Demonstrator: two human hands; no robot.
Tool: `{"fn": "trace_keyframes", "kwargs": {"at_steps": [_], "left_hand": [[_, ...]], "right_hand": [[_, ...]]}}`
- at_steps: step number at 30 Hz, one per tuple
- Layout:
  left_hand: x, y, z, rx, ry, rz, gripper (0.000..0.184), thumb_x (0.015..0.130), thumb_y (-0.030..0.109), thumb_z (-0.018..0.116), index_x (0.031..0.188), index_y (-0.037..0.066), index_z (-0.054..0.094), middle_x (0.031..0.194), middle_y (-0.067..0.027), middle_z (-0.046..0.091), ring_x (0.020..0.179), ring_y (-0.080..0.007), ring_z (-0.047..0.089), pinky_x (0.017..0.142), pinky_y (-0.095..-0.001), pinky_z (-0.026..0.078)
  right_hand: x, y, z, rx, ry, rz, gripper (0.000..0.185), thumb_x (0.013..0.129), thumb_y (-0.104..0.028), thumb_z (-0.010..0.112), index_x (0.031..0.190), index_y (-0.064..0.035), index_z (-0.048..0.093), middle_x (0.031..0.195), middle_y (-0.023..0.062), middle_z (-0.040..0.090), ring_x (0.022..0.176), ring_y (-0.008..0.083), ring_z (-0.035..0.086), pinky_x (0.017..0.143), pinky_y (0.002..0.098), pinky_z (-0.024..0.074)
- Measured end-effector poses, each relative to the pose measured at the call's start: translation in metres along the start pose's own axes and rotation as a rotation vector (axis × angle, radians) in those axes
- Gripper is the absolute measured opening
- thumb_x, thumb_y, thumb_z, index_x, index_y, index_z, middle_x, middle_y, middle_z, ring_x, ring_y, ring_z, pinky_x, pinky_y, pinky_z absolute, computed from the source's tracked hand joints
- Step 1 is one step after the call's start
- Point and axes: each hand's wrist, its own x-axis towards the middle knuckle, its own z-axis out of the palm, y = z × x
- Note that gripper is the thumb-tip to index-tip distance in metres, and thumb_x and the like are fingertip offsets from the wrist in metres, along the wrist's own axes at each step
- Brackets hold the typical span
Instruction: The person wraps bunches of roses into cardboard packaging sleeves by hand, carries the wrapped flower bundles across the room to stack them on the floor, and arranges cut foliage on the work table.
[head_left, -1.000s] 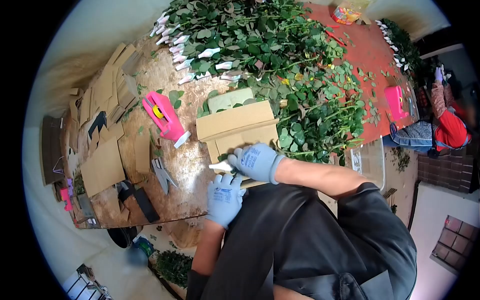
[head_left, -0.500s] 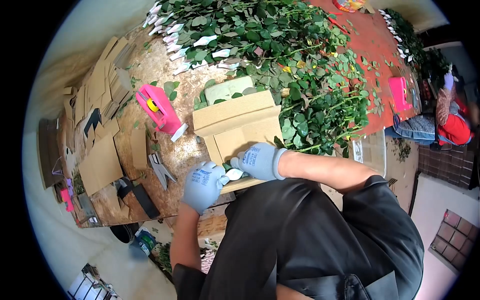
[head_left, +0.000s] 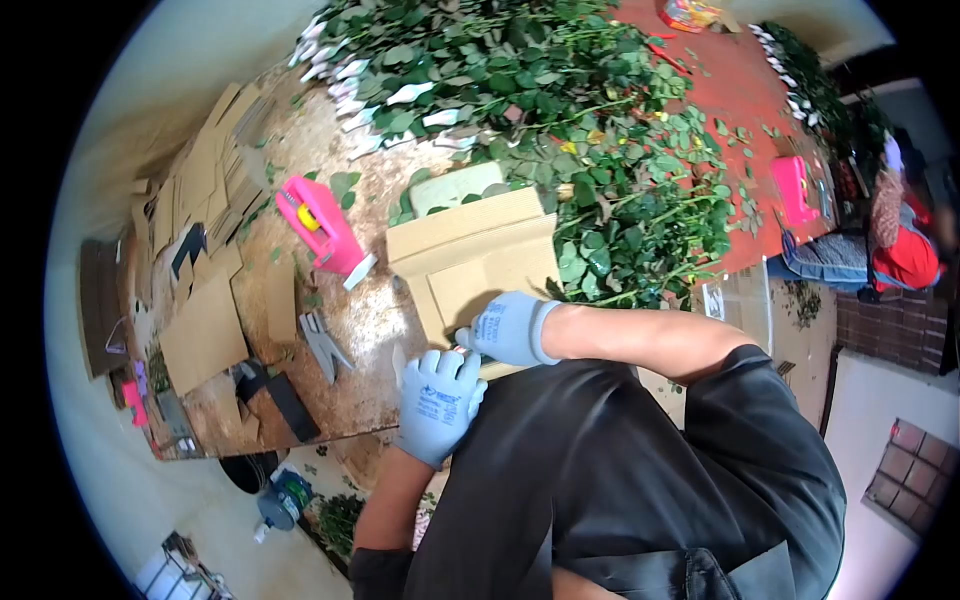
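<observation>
My left hand (head_left: pixel 437 408), in a pale blue-grey glove with blue print, is at the table's front edge with its fingers curled. A white pointed tip (head_left: pixel 398 362) shows beside its thumb side; what the palm holds is hidden. My right hand (head_left: pixel 512 328), gloved the same, lies over the near part of a folded corrugated cardboard piece (head_left: pixel 475 235). Its fingertips are pinched together close to the left fingers, and what they grip is too small to make out. The cardboard has a raised back flap and a flat inner panel.
Leafy stems (head_left: pixel 520 70) with white-sleeved heads cover the back. A pink tape dispenser (head_left: pixel 325 228) and grey scissor-like tool (head_left: pixel 322 345) stand left, beside stacked cardboard (head_left: pixel 205 320). A pale green block (head_left: pixel 456 187) lies behind the folded cardboard. A person in red (head_left: pixel 905 255) is far right.
My left hand has moved right and toward my body, its back now turned up. The white sleeved head seen between the hands no longer shows there; a white tip appears left of my left hand.
</observation>
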Motion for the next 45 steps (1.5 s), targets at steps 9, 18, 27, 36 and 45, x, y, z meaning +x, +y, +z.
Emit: {"fn": "trace_keyframes", "kwargs": {"at_steps": [9, 18, 27, 36, 45], "left_hand": [[0.0, 0.002, 0.036, 0.038, 0.182, -0.049, 0.033, 0.084, 0.021, 0.065, 0.114, 0.008, 0.07, 0.108, -0.0072, 0.062, 0.1, -0.0295, 0.057, 0.083, -0.0456, 0.043], [0.0, 0.0, 0.04, 0.07, 0.226, -0.033, 0.025, 0.082, 0.012, 0.067, 0.107, 0.011, 0.072, 0.106, -0.0019, 0.065, 0.096, -0.0251, 0.059, 0.079, -0.0427, 0.045], [-0.001, 0.003, 0.046, 0.106, 0.331, -0.05, 0.024, 0.083, 0.016, 0.068, 0.106, 0.012, 0.072, 0.105, -0.0005, 0.064, 0.093, -0.0234, 0.059, 0.078, -0.0416, 0.046], [-0.006, 0.005, 0.049, 0.014, 0.309, -0.098, 0.027, 0.085, 0.021, 0.068, 0.11, 0.012, 0.072, 0.107, -0.003, 0.063, 0.1, -0.0262, 0.059, 0.082, -0.0448, 0.045], [-0.007, 0.006, 0.05, 0.015, 0.352, -0.111, 0.023, 0.087, 0.017, 0.065, 0.108, 0.012, 0.071, 0.108, -0.0011, 0.063, 0.098, -0.0263, 0.057, 0.082, -0.0431, 0.045]], "right_hand": [[0.01, 0.086, -0.083, 0.185, 0.44, 0.203, 0.02, 0.093, -0.02, 0.06, 0.108, -0.0099, 0.069, 0.095, 0.0208, 0.072, 0.09, 0.0401, 0.07, 0.08, 0.0476, 0.0557], [0.039, 0.284, -0.037, -0.178, 0.525, 0.822, 0.023, 0.096, -0.015, 0.055, 0.112, -0.0073, 0.07, 0.119, 0.0181, 0.07, 0.107, 0.0368, 0.071, 0.089, 0.0466, 0.0579], [0.005, 0.222, -0.091, -0.392, 0.553, 0.631, 0.029, 0.105, -0.03, 0.049, 0.118, -0.0053, 0.057, 0.095, 0.0187, 0.073, 0.088, 0.0381, 0.074, 0.073, 0.0511, 0.0585], [-0.092, 0.012, -0.115, -0.738, 0.535, 0.488, 0.012, 0.09, -0.019, 0.063, 0.097, -0.0087, 0.063, 0.093, 0.0095, 0.054, 0.077, 0.0239, 0.062, 0.058, 0.038, 0.0526], [-0.069, 0.011, -0.024, -0.337, -0.178, 0.451, 0.062, 0.063, -0.032, 0.09, 0.112, -0.0029, 0.065, 0.11, 0.0154, 0.064, 0.1, 0.0297, 0.069, 0.077, 0.0414, 0.0549]]}}
